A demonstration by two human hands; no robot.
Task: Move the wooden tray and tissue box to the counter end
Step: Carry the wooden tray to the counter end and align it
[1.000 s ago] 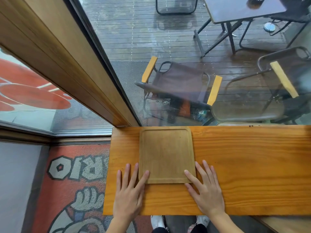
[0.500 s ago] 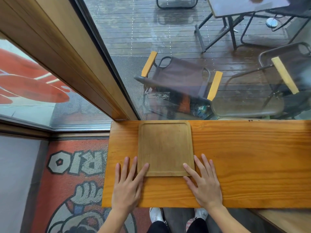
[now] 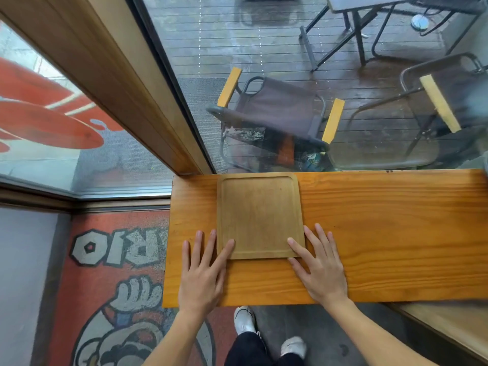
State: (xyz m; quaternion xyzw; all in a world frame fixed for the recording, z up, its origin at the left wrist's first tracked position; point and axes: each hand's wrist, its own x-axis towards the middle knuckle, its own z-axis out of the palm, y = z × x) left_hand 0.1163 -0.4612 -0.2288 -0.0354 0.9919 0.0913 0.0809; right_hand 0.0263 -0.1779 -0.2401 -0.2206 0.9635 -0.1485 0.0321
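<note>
Wooden tray [image 3: 258, 215] between flat-spread fingers [image 3: 227, 249] of both hands.

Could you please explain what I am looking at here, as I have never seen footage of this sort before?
There is no machine: a person wears a wide-angle camera on the head, so the one view looks forward and down at their own two bare hands. They stand at a narrow wooden counter set against a window; the chairs and decking at the top are outside, seen through the glass. On the counter, near its left end, lies a square wooden tray, and nothing lies in it. The left hand and right hand lie flat and open on the counter at the tray's two near corners, thumbs resting on its rim. Nothing is gripped or lifted. No tissue box shows in this picture. Below the counter you see the person's shoes and a painted floor mat.
</note>
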